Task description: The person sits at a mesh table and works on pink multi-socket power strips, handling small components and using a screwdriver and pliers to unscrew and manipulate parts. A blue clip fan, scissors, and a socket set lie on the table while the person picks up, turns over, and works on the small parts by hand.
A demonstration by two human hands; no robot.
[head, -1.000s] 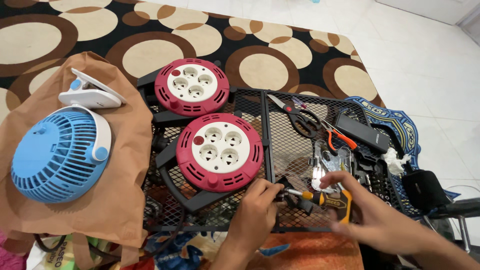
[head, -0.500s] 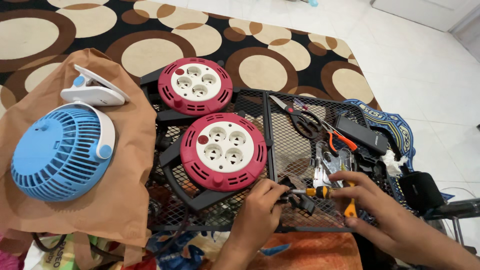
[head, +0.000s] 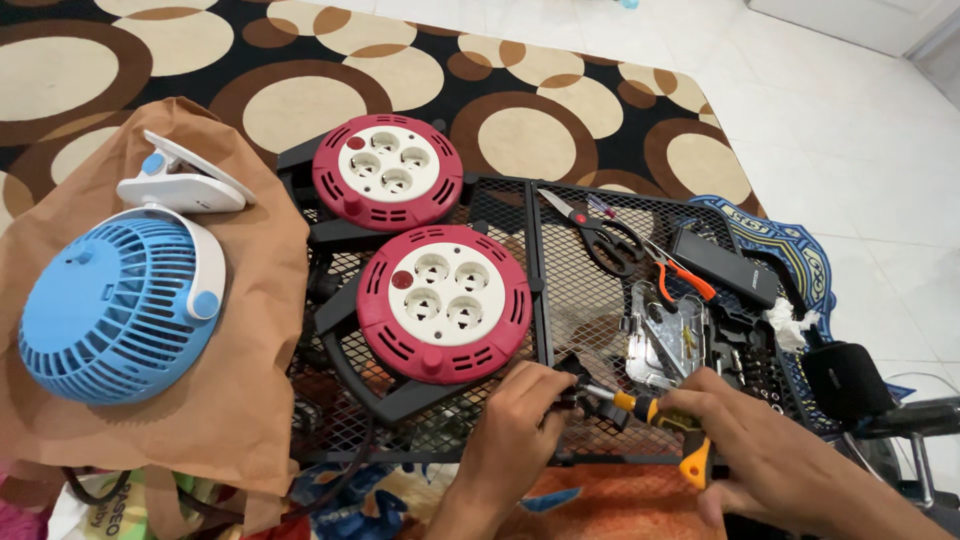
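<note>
My left hand pinches a small black plug-like part on the black wire-mesh rack. A screwdriver with a yellow and black handle sits in my right hand, its metal tip set against the black part. Both hands work at the near edge of the rack, just right of the front red cable reel with its white four-socket face. A second red cable reel lies behind it.
A blue clip-on fan rests on brown paper at left. On the rack's right half lie scissors, orange-handled pliers, a clear plastic bit case and a black adapter. A patterned rug and white tiles lie beyond.
My right hand has swung the screwdriver from lying flat to tip-first against the black part. My left hand stays on the part. The view has drifted slightly.
</note>
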